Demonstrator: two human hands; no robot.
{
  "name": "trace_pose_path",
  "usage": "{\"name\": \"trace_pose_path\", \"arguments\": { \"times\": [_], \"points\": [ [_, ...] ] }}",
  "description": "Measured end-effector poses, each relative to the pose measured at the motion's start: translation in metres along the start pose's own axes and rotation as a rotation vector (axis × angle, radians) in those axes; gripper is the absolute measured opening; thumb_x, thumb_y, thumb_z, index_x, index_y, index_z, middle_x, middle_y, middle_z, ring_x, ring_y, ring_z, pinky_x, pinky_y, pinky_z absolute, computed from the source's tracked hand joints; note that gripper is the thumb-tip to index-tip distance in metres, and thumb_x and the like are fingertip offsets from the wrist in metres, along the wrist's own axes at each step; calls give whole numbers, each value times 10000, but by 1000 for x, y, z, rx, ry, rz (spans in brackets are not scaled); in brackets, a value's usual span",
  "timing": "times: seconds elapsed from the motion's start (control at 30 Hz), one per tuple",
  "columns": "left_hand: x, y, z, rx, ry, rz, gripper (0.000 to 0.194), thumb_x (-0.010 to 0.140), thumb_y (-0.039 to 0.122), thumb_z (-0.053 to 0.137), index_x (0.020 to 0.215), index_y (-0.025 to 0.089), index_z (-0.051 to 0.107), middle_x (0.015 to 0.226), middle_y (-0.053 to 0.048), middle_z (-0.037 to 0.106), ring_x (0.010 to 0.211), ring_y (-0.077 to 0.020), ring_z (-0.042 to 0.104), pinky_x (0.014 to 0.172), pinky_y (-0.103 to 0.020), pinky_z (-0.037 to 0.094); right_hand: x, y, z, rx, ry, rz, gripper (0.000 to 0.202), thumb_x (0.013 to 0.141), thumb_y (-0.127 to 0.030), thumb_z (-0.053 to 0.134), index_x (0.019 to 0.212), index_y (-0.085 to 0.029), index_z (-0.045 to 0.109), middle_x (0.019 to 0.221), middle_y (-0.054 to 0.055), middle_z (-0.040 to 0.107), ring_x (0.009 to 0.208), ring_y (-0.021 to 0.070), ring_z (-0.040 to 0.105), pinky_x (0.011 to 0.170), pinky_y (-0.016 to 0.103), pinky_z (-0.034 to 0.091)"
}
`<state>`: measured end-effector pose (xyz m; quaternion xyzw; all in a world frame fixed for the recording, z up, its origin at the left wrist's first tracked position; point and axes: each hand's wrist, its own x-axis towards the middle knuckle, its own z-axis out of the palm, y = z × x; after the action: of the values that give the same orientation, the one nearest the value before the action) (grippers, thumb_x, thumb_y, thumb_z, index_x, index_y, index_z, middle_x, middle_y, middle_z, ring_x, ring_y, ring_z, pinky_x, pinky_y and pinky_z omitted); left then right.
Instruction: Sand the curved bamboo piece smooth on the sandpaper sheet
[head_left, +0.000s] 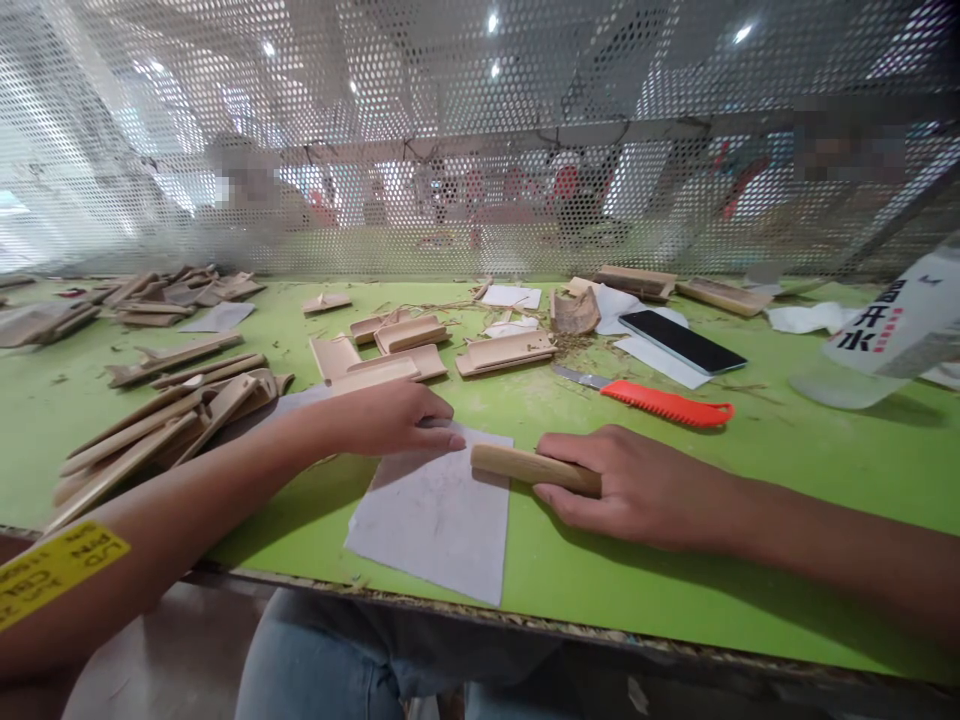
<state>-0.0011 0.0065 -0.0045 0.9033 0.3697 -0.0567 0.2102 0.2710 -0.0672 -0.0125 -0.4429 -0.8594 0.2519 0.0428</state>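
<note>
A worker's right hand [611, 485] grips a pale bamboo piece [529, 466] at a green tabletop [652, 600], its fingers wrapped around one end while the free end lies over the right edge of a white sheet [435, 530]. The left hand [409, 418] is at the sheet's upper edge, fingers curled downward; whether they clasp anything cannot be told from this angle. The sheet's lower corner lies near the tabletop's front edge with no hand on it, so a sideways drag could skew or crumple the paper. The bamboo, rounded and held from one end only, could twist should the grip slacken. Beyond the hands, a red-handled knife [649, 397] lies with its blade bare, and a careless forward reach could bring skin against it. A phone [682, 340] sits behind the knife, near a water bottle [874, 335] that a swinging right forearm might topple, wetting the phone.
</note>
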Motion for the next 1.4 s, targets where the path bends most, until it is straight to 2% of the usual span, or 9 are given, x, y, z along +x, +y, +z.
{"name": "trace_pose_path", "arguments": {
  "times": [1.4],
  "points": [
    [1, 3, -1, 13, -8, -23, 463, 982, 575, 461, 727, 196, 532, 651, 14, 528, 577, -123, 420, 540, -297, 242, -2, 2, 2, -63, -10, -16, 210, 949, -358, 521, 793, -229, 464, 629, -32, 513, 552, 143, 435, 546, 306, 233]
  ]
}}
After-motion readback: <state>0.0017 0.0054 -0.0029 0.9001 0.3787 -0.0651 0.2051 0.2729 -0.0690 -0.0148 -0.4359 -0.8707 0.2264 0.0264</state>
